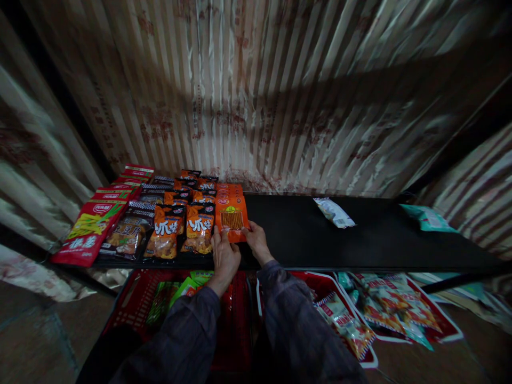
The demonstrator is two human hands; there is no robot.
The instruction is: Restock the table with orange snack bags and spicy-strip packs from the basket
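Observation:
An orange snack packet (232,205) lies at the front of a row of similar orange packets on the black shelf. My left hand (226,260) pinches its lower left edge, and my right hand (258,241) is closed on the lower right corner. Immediately left of it are rows of orange-and-black snack bags (199,226), one of them close to my left fingers. Farther left come dark clear-fronted potato snack bags (127,234), then overlapping red snack bags (88,229) at the shelf's left end. Parts of both thumbs and fingertips show on the packet.
A white packet (335,212) and a teal packet (428,217) lie on the right part of the shelf (296,245). Below its front edge stand red baskets (124,293) holding green packets (162,298) and teal-and-orange snack bags (390,304). Striped, wrinkled sheeting (248,96) hangs behind.

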